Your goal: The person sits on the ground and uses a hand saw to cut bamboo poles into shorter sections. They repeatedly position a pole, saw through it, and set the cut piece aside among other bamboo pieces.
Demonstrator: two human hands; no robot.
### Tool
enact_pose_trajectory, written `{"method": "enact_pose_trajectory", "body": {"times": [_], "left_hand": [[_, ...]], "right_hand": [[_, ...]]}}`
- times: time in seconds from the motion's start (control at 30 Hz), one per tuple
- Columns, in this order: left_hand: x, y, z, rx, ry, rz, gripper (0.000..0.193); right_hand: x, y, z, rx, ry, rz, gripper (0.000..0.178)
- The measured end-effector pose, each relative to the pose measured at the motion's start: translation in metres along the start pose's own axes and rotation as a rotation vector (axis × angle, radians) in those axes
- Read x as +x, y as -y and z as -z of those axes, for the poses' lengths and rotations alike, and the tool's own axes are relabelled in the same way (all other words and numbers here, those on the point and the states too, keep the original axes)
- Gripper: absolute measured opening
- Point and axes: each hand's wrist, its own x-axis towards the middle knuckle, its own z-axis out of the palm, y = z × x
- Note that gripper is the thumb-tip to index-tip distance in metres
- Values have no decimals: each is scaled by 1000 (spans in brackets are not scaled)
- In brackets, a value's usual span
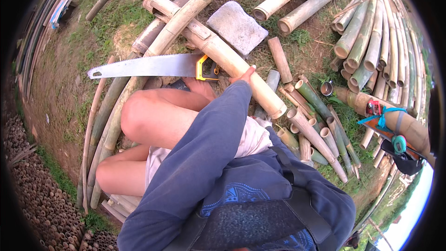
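My left hand grips a thick, pale bamboo pole near its cut end, with the dark blue sleeve reaching across my lap. Part of the hand is hidden behind the sleeve and the pole. Beside the pole lies a handsaw with a long silver blade pointing left and a yellow and black handle. The handle's right side is close to the pole. Just below it shows some bare skin, perhaps a foot. My right hand is out of sight.
A curved bamboo pole crosses over the thick one. A pale stone block sits beyond it. Short bamboo offcuts lie at my right, with stacked poles farther right. Many cut pieces pile up at lower left.
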Motion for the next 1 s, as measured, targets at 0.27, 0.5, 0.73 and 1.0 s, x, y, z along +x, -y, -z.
{"method": "enact_pose_trajectory", "body": {"times": [0.27,0.5,0.73,1.0], "left_hand": [[-20,-16,13,-10,63,25,148],[-28,-19,18,-109,120,8,146],[-25,-20,15,10,24,-12,142],[-30,-26,19,-33,81,25,151]], "right_hand": [[-19,-46,44,-171,-40,86,142],[-19,-27,35,-135,-238,35,130],[-81,-52,77,-258,-317,161,115],[-147,-167,127,-362,0,-77,92]]}}
